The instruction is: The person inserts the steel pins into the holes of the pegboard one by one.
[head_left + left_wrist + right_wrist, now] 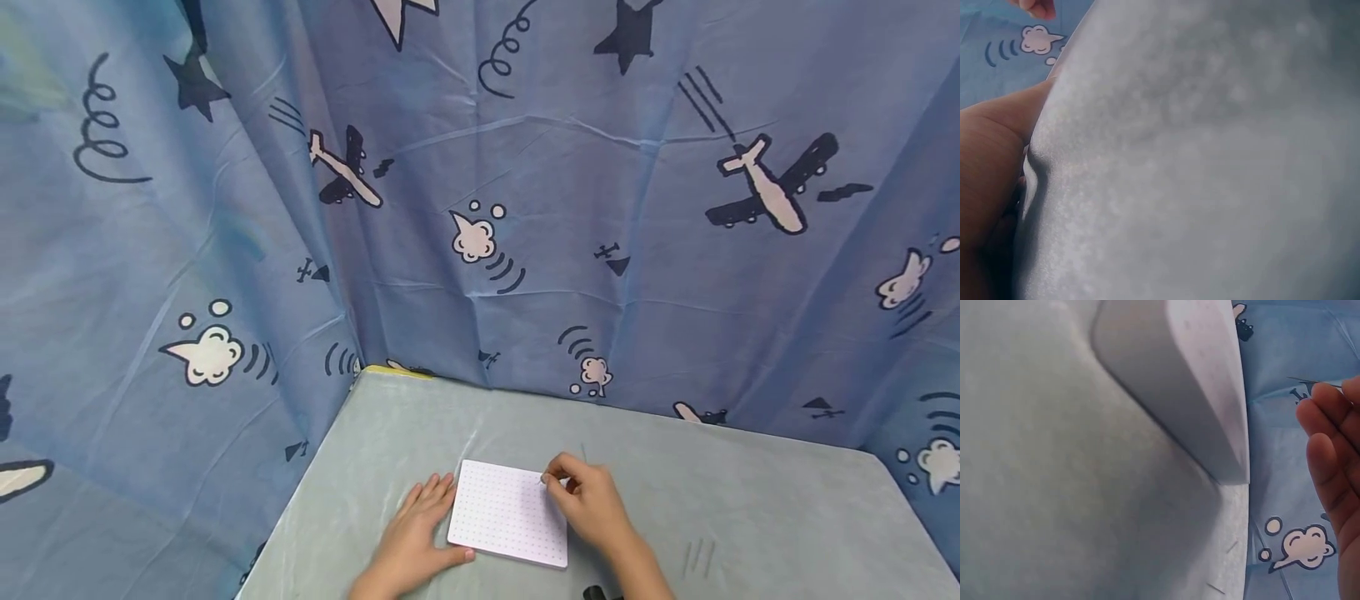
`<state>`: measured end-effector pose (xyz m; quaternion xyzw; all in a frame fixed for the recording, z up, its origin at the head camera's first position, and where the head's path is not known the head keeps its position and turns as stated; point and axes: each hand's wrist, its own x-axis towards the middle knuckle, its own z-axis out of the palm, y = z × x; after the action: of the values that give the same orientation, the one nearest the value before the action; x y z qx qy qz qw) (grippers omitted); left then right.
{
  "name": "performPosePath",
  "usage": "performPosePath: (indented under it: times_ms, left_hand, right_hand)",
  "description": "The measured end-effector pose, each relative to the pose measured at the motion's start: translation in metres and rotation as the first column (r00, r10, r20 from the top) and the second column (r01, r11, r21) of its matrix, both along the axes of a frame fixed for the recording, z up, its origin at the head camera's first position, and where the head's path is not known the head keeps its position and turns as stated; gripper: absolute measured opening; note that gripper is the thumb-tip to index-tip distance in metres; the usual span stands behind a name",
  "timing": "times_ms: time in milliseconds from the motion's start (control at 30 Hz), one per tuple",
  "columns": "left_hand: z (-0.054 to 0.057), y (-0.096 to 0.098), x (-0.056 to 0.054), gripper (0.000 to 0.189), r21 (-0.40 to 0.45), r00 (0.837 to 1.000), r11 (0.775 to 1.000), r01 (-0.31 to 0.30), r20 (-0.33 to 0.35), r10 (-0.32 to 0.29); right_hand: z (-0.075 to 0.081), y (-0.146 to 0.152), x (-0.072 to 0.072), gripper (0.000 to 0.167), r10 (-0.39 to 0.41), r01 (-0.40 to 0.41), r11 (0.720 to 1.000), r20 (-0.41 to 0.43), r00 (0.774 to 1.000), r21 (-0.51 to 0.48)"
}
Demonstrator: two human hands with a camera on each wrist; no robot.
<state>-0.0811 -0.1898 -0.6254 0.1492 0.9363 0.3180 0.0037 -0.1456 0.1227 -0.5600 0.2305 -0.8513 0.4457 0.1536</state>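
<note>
Right grip (588, 500) pinches thin dark pin (1302, 380) over far right corner of white rectangular dotted board (506, 512).
I see board on pale grey-green tabletop (750, 500), left grip (418, 533) spread, empty, at its left edge; three thin grey pins (698, 554) lie off right.

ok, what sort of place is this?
Probably a curtained-off work corner, indoors by the look of it: a blue curtain printed with planes and stars hangs around a pale table holding a white dotted board.
</note>
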Motion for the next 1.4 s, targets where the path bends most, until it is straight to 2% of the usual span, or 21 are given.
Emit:
performPosePath:
  times_ms: [67, 300, 467, 1200, 1400]
  left_hand:
    - [0.001, 0.001, -0.001, 0.111, 0.002, 1.000, 1.000, 0.003, 0.007, -0.003]
    - [0.002, 0.003, -0.002, 0.109, -0.002, 0.999, 1.000, 0.010, -0.035, -0.010]
    - [0.004, 0.003, -0.003, 0.109, -0.008, 0.999, 1.000, 0.014, -0.031, -0.014]
    - [0.004, 0.003, 0.000, 0.108, -0.029, 0.999, 0.999, 0.019, -0.037, -0.020]
    - [0.003, 0.002, 0.000, 0.110, -0.013, 1.000, 1.000, -0.004, -0.019, 0.004]
  right_hand:
    - [-0.002, 0.000, 0.001, 0.029, 0.006, -0.006, 1.000, 0.013, 1.000, 0.003]
    - [-0.007, -0.003, 0.000, 0.032, -0.018, 0.012, 0.999, 0.116, 0.993, 0.048]
    - [-0.011, -0.005, 0.000, 0.034, -0.024, 0.015, 0.998, 0.139, 0.990, 0.062]
    - [-0.020, -0.009, 0.002, 0.034, -0.046, 0.025, 0.988, 0.136, 0.990, 0.150]
    - [-0.019, -0.013, -0.002, 0.029, -0.042, 0.019, 0.983, 0.122, 0.992, 0.181]
